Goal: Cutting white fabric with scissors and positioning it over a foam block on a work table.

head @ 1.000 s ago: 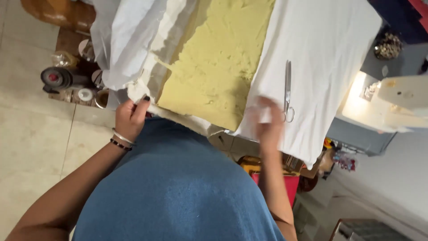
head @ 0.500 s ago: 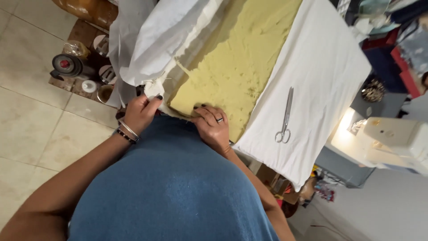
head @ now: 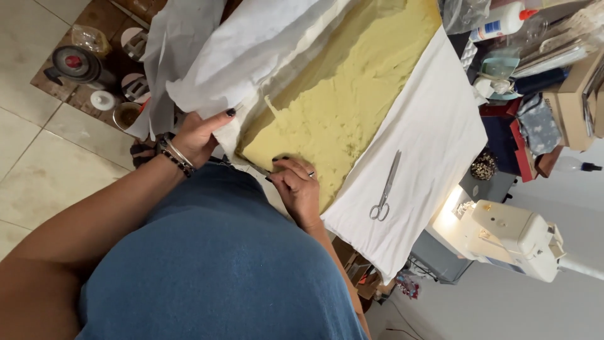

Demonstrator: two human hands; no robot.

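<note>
left hand [head: 200,135]: fingers clamped on edge of white paper [head: 251,50], at near-left corner of foam
right hand [head: 294,186]: fingers curled together, pinching near edge of yellow foam sheet [head: 346,94]
foam: lies flat on counter, paper bunched over its left side
white cloth [head: 428,145]: under foam, right side bare
scissors [head: 384,189]: on cloth, shut, apart from hands
glue bottle [head: 500,24]: far right, contents not visible
floor jars [head: 129,113]: open, contents unclear

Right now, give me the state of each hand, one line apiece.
Left hand: closed on the edge of the white fabric, lifting it off the yellow foam.
Right hand: fingers curled at the foam's near edge; whether it grips anything cannot be told.
</note>
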